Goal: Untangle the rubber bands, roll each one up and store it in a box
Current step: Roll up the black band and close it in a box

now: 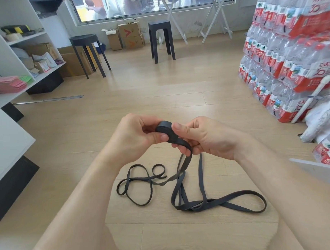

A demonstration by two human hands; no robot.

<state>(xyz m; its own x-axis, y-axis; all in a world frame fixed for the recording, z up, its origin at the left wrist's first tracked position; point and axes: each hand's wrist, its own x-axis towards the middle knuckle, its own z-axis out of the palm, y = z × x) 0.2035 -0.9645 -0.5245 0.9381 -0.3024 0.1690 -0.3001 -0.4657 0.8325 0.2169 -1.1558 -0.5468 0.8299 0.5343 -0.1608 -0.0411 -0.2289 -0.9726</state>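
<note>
Left hand [134, 137] pinches the small black roll [165, 127] of rubber band between thumb and curled fingers. The right hand [204, 138] presses its thumb on the roll's other side, with its fingers curled round the strap leaving it. The roll sits between the two hands, held above the floor [159, 87]. From the right hand, which is nearer, the unrolled strap [184, 165] drops straight down. It then runs into long loops [238, 202] that stretch out to the right. A smaller knot of loops [140, 185] lies below the left forearm, and a twisted strand appears to join it to the hanging part. I judge that snag will check further rolling. Bare boards lie ahead. I cannot pick out a storage box nearby.
</note>
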